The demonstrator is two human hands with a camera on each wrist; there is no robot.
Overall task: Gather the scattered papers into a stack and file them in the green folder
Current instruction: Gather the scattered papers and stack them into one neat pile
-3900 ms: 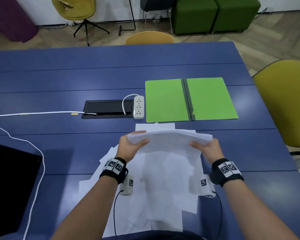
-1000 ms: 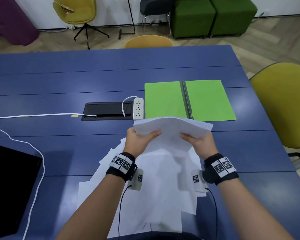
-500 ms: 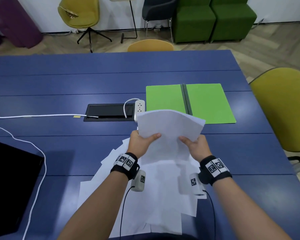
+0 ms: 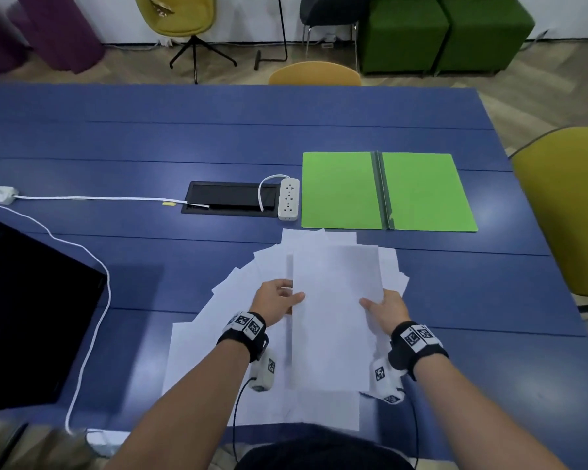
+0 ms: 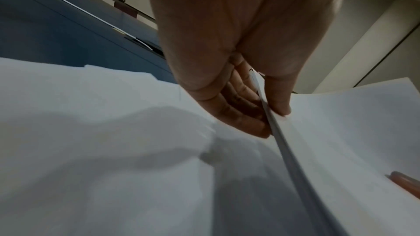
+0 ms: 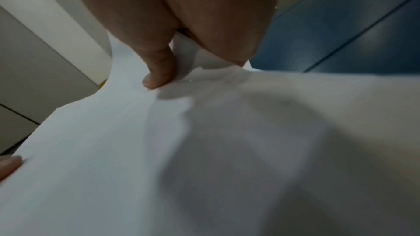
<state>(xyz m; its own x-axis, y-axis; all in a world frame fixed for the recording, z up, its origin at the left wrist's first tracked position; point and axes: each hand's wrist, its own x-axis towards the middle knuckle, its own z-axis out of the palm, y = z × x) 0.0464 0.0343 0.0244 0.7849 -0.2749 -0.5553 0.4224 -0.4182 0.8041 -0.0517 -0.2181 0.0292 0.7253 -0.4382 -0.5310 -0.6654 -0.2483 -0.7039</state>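
A stack of white papers (image 4: pixel 335 300) stands nearly upright over the table, held by its two long edges. My left hand (image 4: pixel 275 305) grips the left edge, thumb on the front face and fingers behind; the left wrist view shows that pinch on the stack (image 5: pixel 341 141). My right hand (image 4: pixel 384 310) grips the right edge the same way, its thumb pressed on the stack (image 6: pixel 113 141). More loose papers (image 4: pixel 218 334) lie scattered on the table beneath. The green folder (image 4: pixel 387 191) lies open and flat beyond them, to the right.
The blue table (image 4: pixel 150 137) carries a white power strip (image 4: pixel 288 197) beside a black cable hatch (image 4: pixel 231 199), with a white cable (image 4: pixel 92 198) running left. A black screen (image 4: pixel 24 307) sits at the left edge. A yellow chair (image 4: pixel 567 205) stands at the right.
The stack was held level and lifted toward the folder; it has since tipped up on end and come down and back toward me, over the scattered sheets.
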